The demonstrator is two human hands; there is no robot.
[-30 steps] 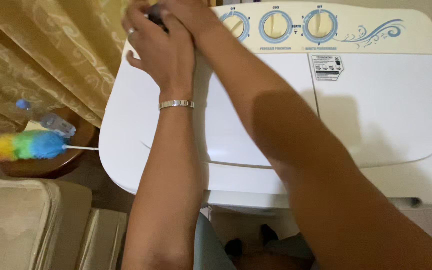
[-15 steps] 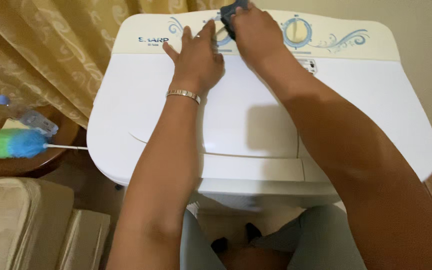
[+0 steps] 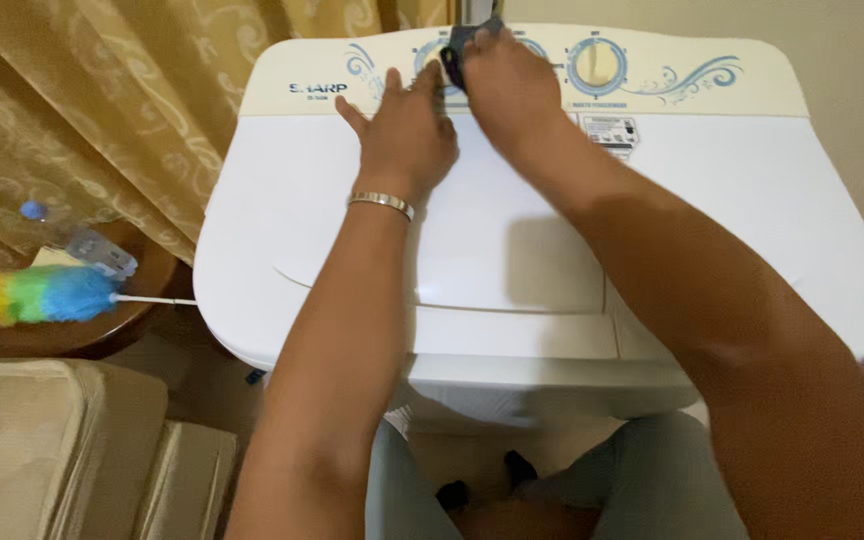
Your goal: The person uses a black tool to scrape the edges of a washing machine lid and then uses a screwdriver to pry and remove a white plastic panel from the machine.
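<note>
Dark cloth (image 3: 464, 45), seemingly under right hand (image 3: 512, 95)

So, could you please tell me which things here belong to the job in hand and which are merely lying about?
In use:
right hand
dark cloth
control panel
left hand
washing machine lid

Lying about:
rainbow duster
plastic bottle
round wooden table
gold curtain
</note>
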